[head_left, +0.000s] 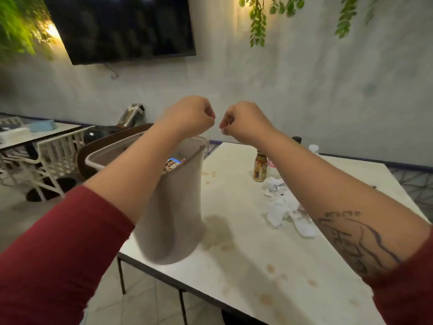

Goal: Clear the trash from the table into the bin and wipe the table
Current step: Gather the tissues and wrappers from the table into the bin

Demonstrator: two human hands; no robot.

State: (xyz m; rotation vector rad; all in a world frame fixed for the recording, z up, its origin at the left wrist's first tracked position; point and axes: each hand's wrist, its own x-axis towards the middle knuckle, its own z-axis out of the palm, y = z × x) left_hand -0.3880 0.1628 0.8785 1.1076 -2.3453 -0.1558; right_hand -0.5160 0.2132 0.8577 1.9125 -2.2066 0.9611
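Hovering at the middle of the view, the left hand (187, 116) was curled into a fist, knuckles up, with nothing visible in its fingers. The right hand (243, 120) was just beside it, curled the same way, thumb tips nearly meeting but apart. Whether either hand pinched something small could not be told.

Directly below the left hand stood the beige bin (173, 207), tilted and blurred, its rim just under the wrist. Printed wrappers (173, 164) lay inside it. The bin's base was at the corner of the white table (234, 289); whether it rested on the top could not be told.

Below and beyond the right hand stood a small brown bottle (260, 168), upright. Crumpled tissues (285, 207) lay under the right forearm, near the bottle. Brown stains (269, 268) marked the tabletop nearer the body.

Above the left hand, a dark television (121, 26) hung on the wall.
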